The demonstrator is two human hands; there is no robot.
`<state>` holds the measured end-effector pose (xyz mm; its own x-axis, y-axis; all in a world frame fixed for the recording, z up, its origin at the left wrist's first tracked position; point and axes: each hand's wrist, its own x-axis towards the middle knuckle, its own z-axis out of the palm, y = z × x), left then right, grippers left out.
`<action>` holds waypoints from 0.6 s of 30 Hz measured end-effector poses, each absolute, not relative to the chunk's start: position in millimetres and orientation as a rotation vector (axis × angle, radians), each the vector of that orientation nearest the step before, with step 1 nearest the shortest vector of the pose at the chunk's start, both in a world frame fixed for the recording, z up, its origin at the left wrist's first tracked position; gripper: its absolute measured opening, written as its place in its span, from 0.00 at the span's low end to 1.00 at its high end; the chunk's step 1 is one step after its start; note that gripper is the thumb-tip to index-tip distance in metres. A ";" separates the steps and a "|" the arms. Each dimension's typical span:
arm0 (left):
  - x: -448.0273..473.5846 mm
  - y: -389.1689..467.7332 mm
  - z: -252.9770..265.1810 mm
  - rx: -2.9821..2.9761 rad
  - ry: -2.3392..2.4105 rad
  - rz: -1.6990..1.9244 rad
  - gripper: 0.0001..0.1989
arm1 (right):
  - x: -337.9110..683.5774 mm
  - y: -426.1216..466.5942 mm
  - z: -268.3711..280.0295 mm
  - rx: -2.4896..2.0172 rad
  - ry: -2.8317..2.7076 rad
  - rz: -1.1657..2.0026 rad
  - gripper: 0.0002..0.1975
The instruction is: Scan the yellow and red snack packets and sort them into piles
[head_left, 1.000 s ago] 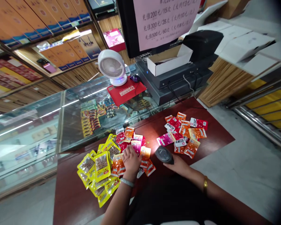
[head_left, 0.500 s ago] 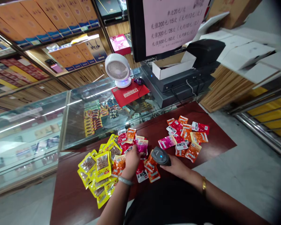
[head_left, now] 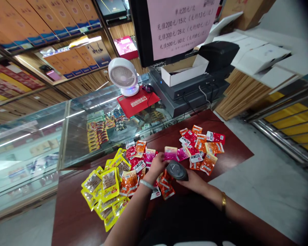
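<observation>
My left hand [head_left: 157,166] is closed on the edge of a pink snack packet [head_left: 170,152], which is slightly blurred above the tabletop. In my right hand [head_left: 192,181] is a dark grey barcode scanner [head_left: 177,170], its head just below that packet. Under the scanner lie orange snack packets [head_left: 166,189]. A heap of yellow snack packets [head_left: 110,184] spreads to the left, with orange, red and pink packets [head_left: 140,155] against its right side. Farther right is another pile of red and orange packets [head_left: 201,145], with a magenta packet [head_left: 184,153] at its near-left edge.
The packets rest on a dark red tabletop [head_left: 74,212]. Beyond it stands a glass display counter [head_left: 77,136] with a white fan [head_left: 122,75] on a red mat [head_left: 138,102]. A monitor back with a pink price sheet [head_left: 181,27] and a white open box [head_left: 184,71] sit behind.
My left hand has moved right from the middle pile, carrying a pink packet over beside the scanner. My right hand keeps its hold on the scanner. The view has shifted slightly.
</observation>
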<state>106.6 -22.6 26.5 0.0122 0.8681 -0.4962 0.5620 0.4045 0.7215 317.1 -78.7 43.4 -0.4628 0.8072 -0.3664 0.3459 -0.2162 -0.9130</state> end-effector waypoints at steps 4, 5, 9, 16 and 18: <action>124.5 -17.3 32.3 1.502 1.604 0.391 0.18 | 323.6 -86.4 34.4 -1.404 -1.690 1.729 0.24; 123.7 -24.2 33.5 1.610 1.704 0.289 0.19 | 325.0 -87.7 32.4 -1.413 -1.683 1.718 0.25; 115.2 -68.7 27.6 1.937 1.914 -0.139 0.27 | 333.6 -91.7 25.6 -1.442 -1.688 1.634 0.24; 109.1 -77.9 13.0 1.746 1.921 -0.191 0.21 | 346.7 -96.2 21.8 -1.535 -1.668 1.620 0.23; 105.7 -67.7 14.4 1.620 1.904 -0.174 0.23 | 345.0 -95.2 24.4 -1.511 -1.657 1.644 0.23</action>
<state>105.7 -67.7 14.4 -0.0506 0.8452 -0.5320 0.9276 0.2372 0.2886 345.0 -95.2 24.4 -0.3637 0.8359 -0.4112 0.4178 -0.2481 -0.8740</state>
